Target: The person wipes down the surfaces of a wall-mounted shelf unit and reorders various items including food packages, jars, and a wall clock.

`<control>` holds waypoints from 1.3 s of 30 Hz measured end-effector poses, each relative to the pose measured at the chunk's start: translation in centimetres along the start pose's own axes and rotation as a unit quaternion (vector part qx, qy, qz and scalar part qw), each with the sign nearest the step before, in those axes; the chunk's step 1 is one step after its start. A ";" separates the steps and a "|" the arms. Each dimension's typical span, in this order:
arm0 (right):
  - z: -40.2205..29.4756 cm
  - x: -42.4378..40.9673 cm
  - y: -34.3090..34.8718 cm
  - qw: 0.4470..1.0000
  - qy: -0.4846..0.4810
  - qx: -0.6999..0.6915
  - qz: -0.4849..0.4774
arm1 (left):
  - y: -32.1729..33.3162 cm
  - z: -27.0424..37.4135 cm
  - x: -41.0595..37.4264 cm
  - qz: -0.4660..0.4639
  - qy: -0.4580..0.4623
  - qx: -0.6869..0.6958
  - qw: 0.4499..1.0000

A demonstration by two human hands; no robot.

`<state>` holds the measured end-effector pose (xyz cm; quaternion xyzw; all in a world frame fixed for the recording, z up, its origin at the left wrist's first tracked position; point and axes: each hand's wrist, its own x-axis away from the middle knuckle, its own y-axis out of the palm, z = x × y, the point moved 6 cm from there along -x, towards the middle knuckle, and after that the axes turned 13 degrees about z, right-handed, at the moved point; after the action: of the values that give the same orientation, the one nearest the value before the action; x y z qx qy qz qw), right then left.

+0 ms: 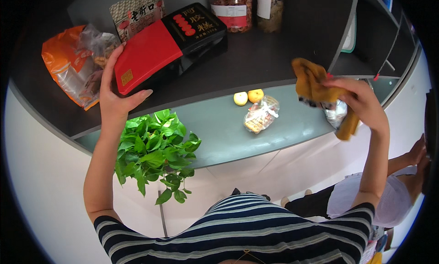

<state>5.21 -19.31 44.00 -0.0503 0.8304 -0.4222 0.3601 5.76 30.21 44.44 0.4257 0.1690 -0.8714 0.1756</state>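
Note:
My left hand (116, 87) grips the near left end of a red and black box (151, 54), thumb on the front side and fingers round the end. The box sits at a slant over the dark shelf (247, 65) and bears writing. Its far right corner reaches towards a jar. My right hand (360, 96) holds a crumpled mustard-yellow cloth (312, 78) in front of the shelf's right part. The cloth has a patterned patch and is slightly blurred.
An orange bag (65, 54), a clear bag of snacks (99, 46), a patterned packet (137, 15) and jars (231, 11) stand on the shelf. Below are a leafy potted plant (157, 150), two yellow fruits (240, 98) and bagged crackers (260, 116). Another person (363, 195) is at right.

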 end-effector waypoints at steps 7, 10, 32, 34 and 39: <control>0.4 8.9 -5.5 0.986 0.097 -0.130 0.044 | 3.8 -0.3 0.0 -0.046 -0.032 -0.009 0.998; -0.1 10.5 -5.8 0.980 0.044 -0.188 0.051 | 4.7 -0.7 0.0 -0.045 -0.044 -0.007 0.998; 4.7 9.1 0.1 0.964 -0.049 -0.259 -0.045 | 6.2 3.3 -4.2 -0.026 0.184 -0.422 0.887; 4.7 8.8 0.5 0.962 -0.054 -0.263 -0.038 | 10.3 5.1 -5.2 -0.053 0.194 -0.365 0.909; 3.9 7.9 2.2 0.947 -0.077 -0.311 -0.020 | 19.3 -4.3 -14.9 0.057 0.068 -0.244 0.966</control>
<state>2.36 -23.54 36.51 -0.2089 0.8889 -0.1444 0.3812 25.98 17.52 51.07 0.4372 0.3633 -0.7614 0.3117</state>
